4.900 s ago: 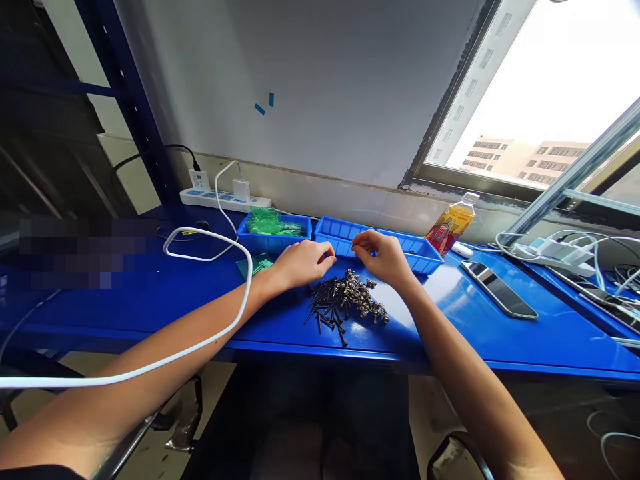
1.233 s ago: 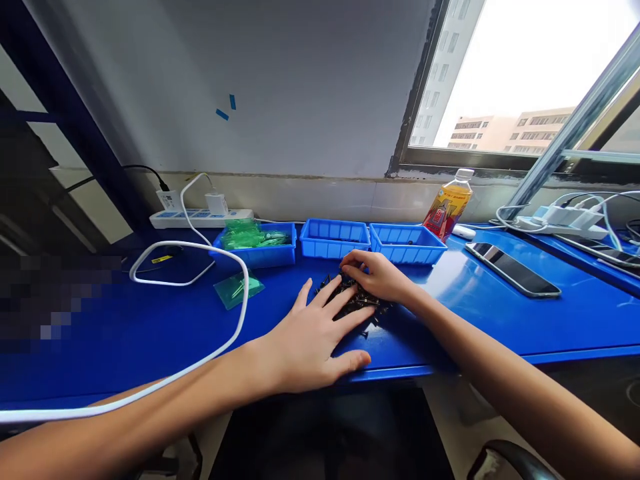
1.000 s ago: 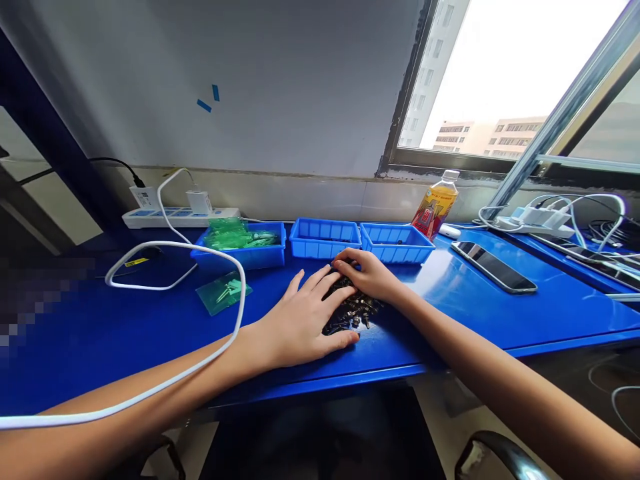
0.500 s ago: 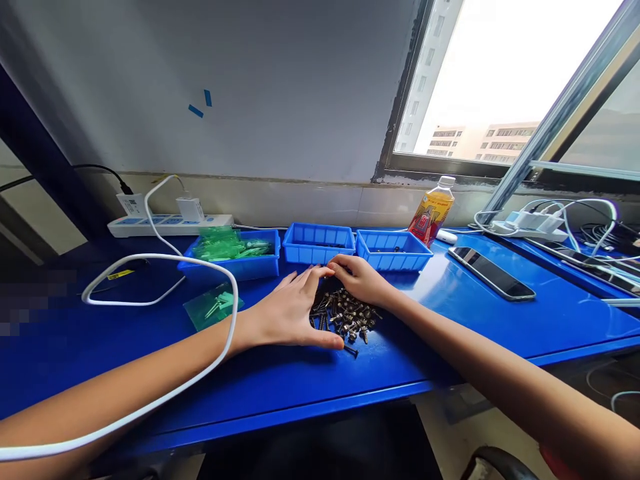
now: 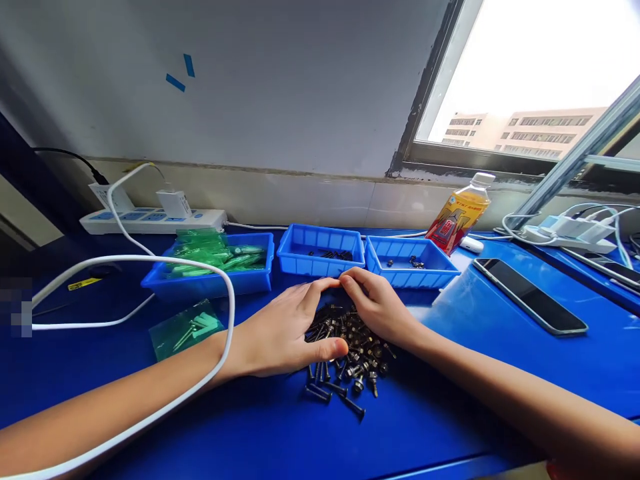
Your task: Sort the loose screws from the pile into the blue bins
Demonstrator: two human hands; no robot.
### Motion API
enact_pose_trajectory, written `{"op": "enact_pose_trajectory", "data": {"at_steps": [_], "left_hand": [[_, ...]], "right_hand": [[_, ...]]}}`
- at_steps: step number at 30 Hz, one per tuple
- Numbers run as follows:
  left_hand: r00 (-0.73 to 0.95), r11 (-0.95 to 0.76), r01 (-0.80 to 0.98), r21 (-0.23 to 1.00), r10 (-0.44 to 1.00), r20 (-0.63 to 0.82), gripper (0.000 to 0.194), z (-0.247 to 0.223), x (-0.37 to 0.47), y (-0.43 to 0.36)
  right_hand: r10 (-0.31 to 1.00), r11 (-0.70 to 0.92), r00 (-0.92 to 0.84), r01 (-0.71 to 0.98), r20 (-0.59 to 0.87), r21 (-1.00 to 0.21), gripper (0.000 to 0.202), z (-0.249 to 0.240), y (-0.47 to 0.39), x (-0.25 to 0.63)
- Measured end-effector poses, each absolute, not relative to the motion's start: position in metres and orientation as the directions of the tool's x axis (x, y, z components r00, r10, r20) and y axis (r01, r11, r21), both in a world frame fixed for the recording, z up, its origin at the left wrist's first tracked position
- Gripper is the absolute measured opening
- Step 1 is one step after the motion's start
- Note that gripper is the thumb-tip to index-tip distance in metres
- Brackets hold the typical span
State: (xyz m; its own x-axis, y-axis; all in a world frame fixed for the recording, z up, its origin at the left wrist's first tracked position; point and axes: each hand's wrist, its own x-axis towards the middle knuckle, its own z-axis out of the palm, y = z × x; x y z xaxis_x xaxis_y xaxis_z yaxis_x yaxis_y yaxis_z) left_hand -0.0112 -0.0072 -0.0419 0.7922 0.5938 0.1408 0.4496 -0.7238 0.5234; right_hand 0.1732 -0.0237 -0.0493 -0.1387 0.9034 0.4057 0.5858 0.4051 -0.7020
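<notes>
Screws heaped, axes mixed, frontmost lying head-end right; left hand: grip spread; right hand: can't tell

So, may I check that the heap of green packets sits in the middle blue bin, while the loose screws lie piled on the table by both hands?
Not quite: the head view shows the heap of green packets in the leftmost blue bin, not the middle blue bin. The loose screws do lie piled on the table by the left hand and right hand.
</notes>
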Motion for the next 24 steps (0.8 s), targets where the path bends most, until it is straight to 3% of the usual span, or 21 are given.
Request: {"op": "enact_pose_trajectory", "data": {"at_steps": [6,9,16,24], "left_hand": [[0.778,-0.704,0.439,0.558,0.608,0.155,0.065,-0.043,-0.01,-0.002],[0.774,-0.687,0.437,0.58,0.616,0.147,0.061,-0.044,-0.01,0.0],[0.781,-0.71,0.429,0.559,0.602,0.165,0.064,-0.045,-0.008,0.003],[0.778,-0.697,0.457,0.552,0.614,0.131,0.059,-0.043,-0.011,-0.011]], "right_hand": [[0.914,0.406,-0.229,0.508,0.335,-0.76,0.019,-0.047,-0.025,0.177],[0.908,0.418,-0.195,0.449,0.37,-0.79,0.019,-0.045,-0.027,0.179],[0.884,0.461,-0.24,0.589,0.401,-0.664,0.018,-0.049,-0.023,0.179],[0.94,0.341,-0.197,0.551,0.278,-0.762,0.02,-0.043,-0.041,0.177]]}}
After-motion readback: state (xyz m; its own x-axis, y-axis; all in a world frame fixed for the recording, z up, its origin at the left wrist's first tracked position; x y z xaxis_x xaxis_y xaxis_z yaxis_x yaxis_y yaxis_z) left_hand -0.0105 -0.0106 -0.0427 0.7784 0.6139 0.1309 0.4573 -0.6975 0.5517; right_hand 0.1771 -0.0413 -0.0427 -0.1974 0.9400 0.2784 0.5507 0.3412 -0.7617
